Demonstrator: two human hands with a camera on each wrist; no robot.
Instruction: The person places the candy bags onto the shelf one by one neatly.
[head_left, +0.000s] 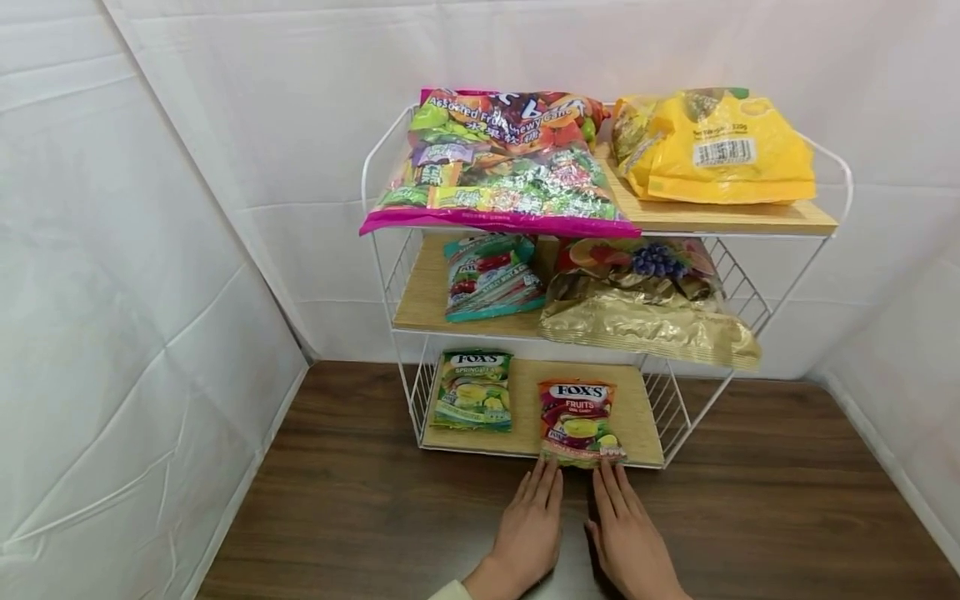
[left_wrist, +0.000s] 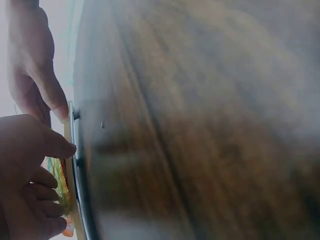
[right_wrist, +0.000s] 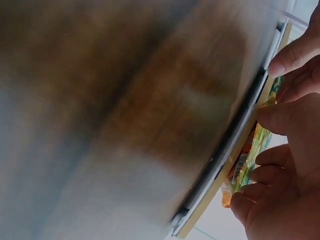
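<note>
A red and orange Fox's Fruits candy bag (head_left: pixel 577 417) lies on the wooden bottom board (head_left: pixel 525 375) of a white wire rack, its lower edge over the front of the board. The fingertips of my left hand (head_left: pixel 531 525) touch its lower left corner, fingers straight. My right hand (head_left: pixel 628 525) touches the lower right corner in the same way. Both thumbs rest by the shelf's front edge in the wrist views, where the bag (right_wrist: pixel 260 145) shows only in part behind the fingers. Left of it lies a green Fox's Spring Tea candy bag (head_left: pixel 474 390).
The middle shelf holds a teal candy bag (head_left: pixel 491 279) and a gold-backed bag (head_left: pixel 645 304) that overhangs the front. On top lie a large fruit chewy candy bag (head_left: pixel 502 167) and a yellow bag (head_left: pixel 727 150). The rack stands on a dark wooden table (head_left: pixel 337 500) between white cloth walls.
</note>
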